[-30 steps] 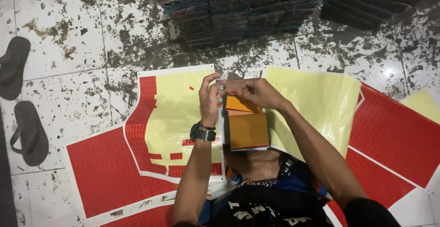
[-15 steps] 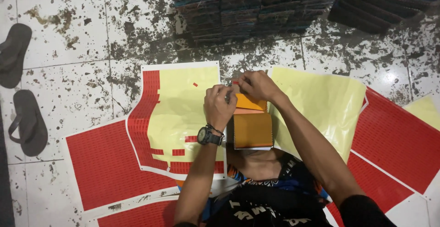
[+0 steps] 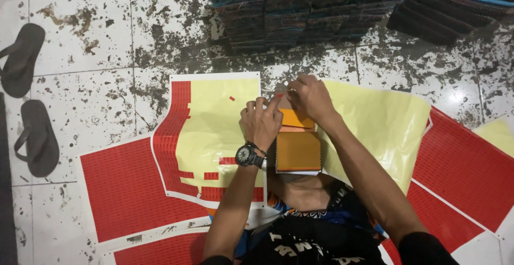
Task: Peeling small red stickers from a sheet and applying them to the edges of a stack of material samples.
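Dark rubber sandals, two of them, lie at the left edge of the frame on stained, speckled white floor tiles. Next right, flat red sticker sheets with white borders, at least three on the lower left. One glossy yellow backing sheet on top of them, mostly peeled, a few small red rectangles left on it. Centre: left hand, black wristwatch on the wrist, fingers curled narrow, index tip pressing at the top of the orange notebook. The notebook is a small rectangular stack, orange covers, just below centre of the frame on the person's lap. Right hand touching the left, fingers pinched tight on a tiny red sticker at the notebook's upper edge. Right of it, one crinkled bare yellow sheet, then more red sheets at lower right. Top: dark stacked books, blue covers, in several piles.
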